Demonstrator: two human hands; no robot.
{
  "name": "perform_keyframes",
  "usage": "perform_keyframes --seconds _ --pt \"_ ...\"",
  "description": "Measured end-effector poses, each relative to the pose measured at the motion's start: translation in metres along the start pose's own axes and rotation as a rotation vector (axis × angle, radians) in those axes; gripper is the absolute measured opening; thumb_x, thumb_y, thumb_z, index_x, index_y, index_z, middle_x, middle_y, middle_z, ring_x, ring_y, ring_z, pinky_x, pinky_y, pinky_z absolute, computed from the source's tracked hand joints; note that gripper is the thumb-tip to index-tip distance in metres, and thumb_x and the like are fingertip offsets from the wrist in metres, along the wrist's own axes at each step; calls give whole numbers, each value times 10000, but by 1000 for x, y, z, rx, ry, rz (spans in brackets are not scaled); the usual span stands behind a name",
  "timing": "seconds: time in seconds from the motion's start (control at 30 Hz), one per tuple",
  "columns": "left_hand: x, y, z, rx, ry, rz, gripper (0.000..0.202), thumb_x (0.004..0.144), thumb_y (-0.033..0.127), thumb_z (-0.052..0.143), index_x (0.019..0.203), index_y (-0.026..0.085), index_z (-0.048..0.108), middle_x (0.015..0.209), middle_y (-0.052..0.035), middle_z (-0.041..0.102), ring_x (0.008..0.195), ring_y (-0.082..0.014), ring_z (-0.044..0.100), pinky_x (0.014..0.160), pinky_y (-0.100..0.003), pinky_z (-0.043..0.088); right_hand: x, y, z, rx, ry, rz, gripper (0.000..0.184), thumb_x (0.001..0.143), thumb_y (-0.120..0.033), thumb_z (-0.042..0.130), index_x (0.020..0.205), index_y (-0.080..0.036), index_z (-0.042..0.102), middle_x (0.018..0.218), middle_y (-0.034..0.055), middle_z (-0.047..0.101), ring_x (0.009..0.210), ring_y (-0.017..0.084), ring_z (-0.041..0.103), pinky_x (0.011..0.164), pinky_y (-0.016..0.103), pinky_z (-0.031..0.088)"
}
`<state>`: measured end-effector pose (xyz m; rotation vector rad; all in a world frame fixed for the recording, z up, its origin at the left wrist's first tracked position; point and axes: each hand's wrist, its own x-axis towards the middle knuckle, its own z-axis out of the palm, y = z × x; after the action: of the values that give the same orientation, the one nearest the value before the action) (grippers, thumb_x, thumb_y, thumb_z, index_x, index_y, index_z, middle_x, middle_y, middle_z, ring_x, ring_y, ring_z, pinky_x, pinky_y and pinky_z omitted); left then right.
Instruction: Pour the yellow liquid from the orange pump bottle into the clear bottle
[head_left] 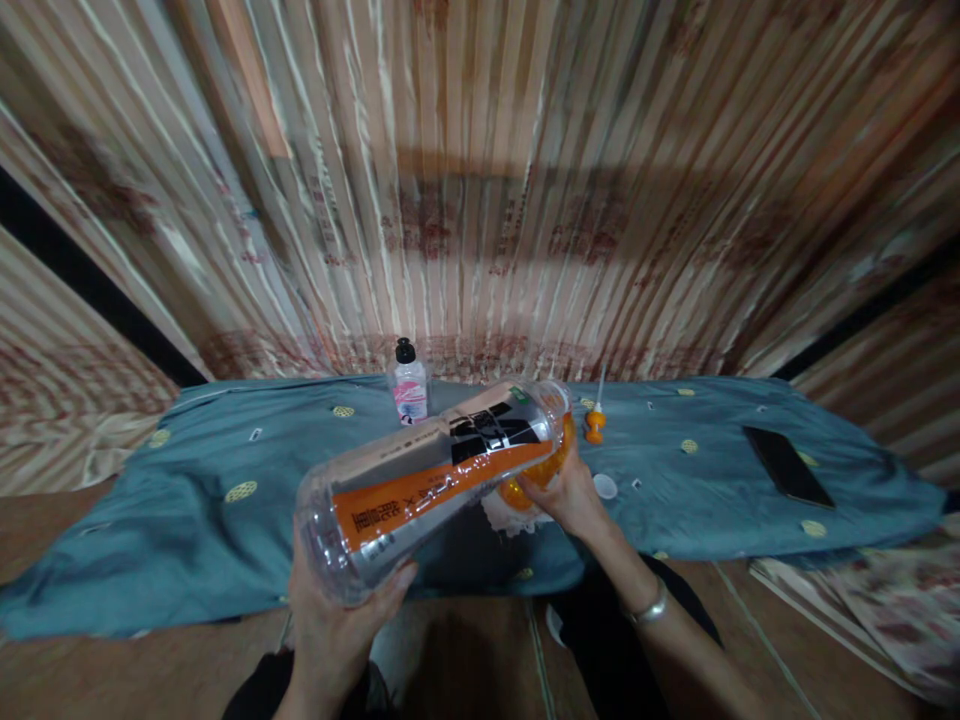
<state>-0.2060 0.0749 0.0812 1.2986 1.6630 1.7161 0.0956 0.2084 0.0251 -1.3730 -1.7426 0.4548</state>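
Note:
My left hand (349, 610) is wrapped round the base of a big clear plastic bottle (435, 470) with an orange, black and silver label. The bottle lies tilted across my view, its neck pointing right. That neck meets an orange see-through bottle (551, 465), whose top is partly hidden behind it. My right hand (566, 495) grips the orange bottle from the right; whether liquid is flowing I cannot tell. Beneath the orange bottle shows a white lacy or paper piece (517, 520). Just beyond my right hand rest an orange pump top (595, 425) with a pale tube and a round white cap (604, 487).
A small clear bottle (409, 390) with a black cap and pink label stands behind the big bottle. On the right lies a dark phone (787, 467). A teal patterned cloth (202, 520) covers the low table, with a striped curtain (480, 200) hanging behind.

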Motion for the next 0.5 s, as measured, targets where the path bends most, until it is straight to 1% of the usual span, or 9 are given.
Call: perform_keyframes --seconds 0.1,0.17,0.27,0.33,0.4,0.5 --pt "0 -1 0 18 -11 19 802 654 552 992 1305 170 720 1160 -157 837 1071 -388 830 949 -526 699 0 0 0 -14 -7 15 1045 772 -484 785 1653 -133 345 1363 215 781 1189 419 808 962 547 687" --pt "-1 -2 -1 17 -12 28 804 675 548 983 1337 178 716 1175 -155 835 1078 -393 830 944 -528 702 0 0 0 -21 -6 11 1056 775 -488 783 1664 -143 330 1378 207 778 1192 415 809 960 545 689" --pt "-1 -4 -1 36 10 58 855 660 534 1000 1382 185 702 1214 -158 831 1119 -406 823 975 -541 694 -1 0 0 -20 5 4 1073 773 -495 784 1677 -167 309 1388 193 780 1202 409 807 956 540 692" --pt "-2 -4 -1 42 8 71 898 649 532 1010 1409 178 688 1264 -172 820 1161 -416 813 1011 -547 681 0 0 1 -11 10 -6 1073 774 -496 782 1678 -166 307 1418 200 767 1227 407 799 974 536 688" --pt "-2 -4 -2 24 -4 66 919 661 539 1003 1431 162 672 1289 -190 814 1138 -412 823 975 -528 695 0 0 1 -10 14 -12 1074 777 -496 780 1680 -161 304 1444 209 754 1248 405 792 990 533 684" --pt "-1 -4 -2 19 -11 72 891 675 528 998 1411 137 681 1261 -202 826 1086 -402 839 917 -498 713 0 1 2 -20 6 -8 1103 775 -499 783 1696 -159 280 1445 209 754 1257 401 790 1004 530 679"
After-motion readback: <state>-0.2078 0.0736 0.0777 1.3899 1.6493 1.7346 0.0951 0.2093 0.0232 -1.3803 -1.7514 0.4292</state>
